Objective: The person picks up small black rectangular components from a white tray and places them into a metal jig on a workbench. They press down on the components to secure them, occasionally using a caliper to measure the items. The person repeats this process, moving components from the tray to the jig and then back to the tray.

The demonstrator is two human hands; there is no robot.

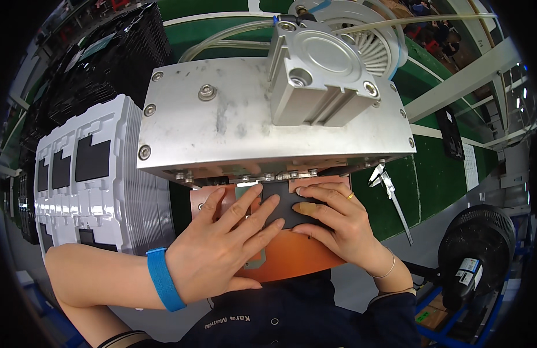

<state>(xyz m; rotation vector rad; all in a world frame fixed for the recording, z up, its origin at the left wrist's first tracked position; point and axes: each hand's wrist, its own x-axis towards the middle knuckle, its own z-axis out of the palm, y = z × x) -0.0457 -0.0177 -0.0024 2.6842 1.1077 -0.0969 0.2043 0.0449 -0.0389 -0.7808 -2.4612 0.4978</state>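
Observation:
Under the front edge of a metal pneumatic press (222, 124), a flat dark grey piece (278, 197) lies on an orange plate (309, 253). My left hand (219, 249) is open, its fingers stretched out over the plate's left side, the fingertips at the grey piece's left edge. From the other side my right hand (338, 217), also open, rests its fingertips on the grey piece's right part; one finger has a tan covering. The far end of the grey piece is hidden beneath the press.
A silver air cylinder (326, 72) tops the press. To the left stands a stack of white plastic trays (120, 191) with black pieces, with black trays (106, 64) behind it. Calipers (391, 194) lie on the green table (430, 180) at right. A black fan (477, 249) stands nearby.

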